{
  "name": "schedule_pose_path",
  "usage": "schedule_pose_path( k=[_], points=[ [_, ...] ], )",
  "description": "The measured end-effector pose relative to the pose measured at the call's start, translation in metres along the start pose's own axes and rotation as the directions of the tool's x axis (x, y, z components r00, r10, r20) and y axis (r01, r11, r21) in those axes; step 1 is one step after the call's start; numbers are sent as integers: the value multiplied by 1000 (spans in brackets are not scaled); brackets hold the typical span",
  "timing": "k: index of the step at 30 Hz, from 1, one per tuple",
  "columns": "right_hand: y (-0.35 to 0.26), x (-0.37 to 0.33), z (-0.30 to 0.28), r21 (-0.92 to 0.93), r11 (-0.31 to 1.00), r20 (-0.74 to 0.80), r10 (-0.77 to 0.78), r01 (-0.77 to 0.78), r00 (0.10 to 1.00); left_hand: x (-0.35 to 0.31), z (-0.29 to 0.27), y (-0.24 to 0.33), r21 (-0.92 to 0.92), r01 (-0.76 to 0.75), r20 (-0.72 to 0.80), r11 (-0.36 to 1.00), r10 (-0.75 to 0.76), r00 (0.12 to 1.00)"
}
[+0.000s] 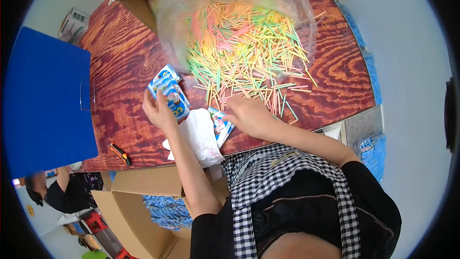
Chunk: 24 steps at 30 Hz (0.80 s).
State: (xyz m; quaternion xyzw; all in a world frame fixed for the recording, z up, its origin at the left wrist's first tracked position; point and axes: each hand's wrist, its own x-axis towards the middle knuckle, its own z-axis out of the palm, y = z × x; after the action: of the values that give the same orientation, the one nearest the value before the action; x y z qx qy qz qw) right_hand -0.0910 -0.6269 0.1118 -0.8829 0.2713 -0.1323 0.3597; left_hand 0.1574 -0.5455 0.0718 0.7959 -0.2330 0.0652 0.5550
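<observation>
A large heap of thin sticks [244, 43] in pink, yellow, green and orange spills from a clear plastic bag [177, 33] onto the table. Beside its lower left lie several overlapping blue-and-white packets [178, 101]. My left hand [160, 111] is at their left edge, thumb over the packets and fingers curled along the side. Bent fingers of my right hand [251, 117] reach the near edge of the loose sticks, beside another packet [219, 128]; its fingertips are partly hidden. Between my hands lies a crumpled white cloth [199, 136], partly under my left forearm.
An orange-and-black utility knife [120, 154] lies left on the red wood-grain table [122, 110]. A large blue panel [48, 100] stands beyond it. An open cardboard box [139, 182] below the edge holds blue packets [166, 211]. Another person [74, 189] is at lower left.
</observation>
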Motion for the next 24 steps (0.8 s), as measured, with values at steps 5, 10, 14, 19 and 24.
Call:
schedule_pose_path(
  k=[5,10,14,19,24],
  points=[
    [3,19,25,-38,999,-39,-20,19,999,-58,-19,64,-33,-135,95,990,138,986],
    [5,20,29,-50,994,-63,-96,93,993,-131,-29,73,111,-239,349,965,187,918],
    [10,12,14,-267,922,-122,-321,281,939,-138,-28,62,143,-242,394,960,169,903],
    [2,6,-8,-207,952,-324,-283,224,903,-140,-27,58,167,-296,398,940,210,893],
    [25,1,-19,522,849,-311,101,80,945,-139,-29,65,195,-332,406,923,232,884]
  ],
)
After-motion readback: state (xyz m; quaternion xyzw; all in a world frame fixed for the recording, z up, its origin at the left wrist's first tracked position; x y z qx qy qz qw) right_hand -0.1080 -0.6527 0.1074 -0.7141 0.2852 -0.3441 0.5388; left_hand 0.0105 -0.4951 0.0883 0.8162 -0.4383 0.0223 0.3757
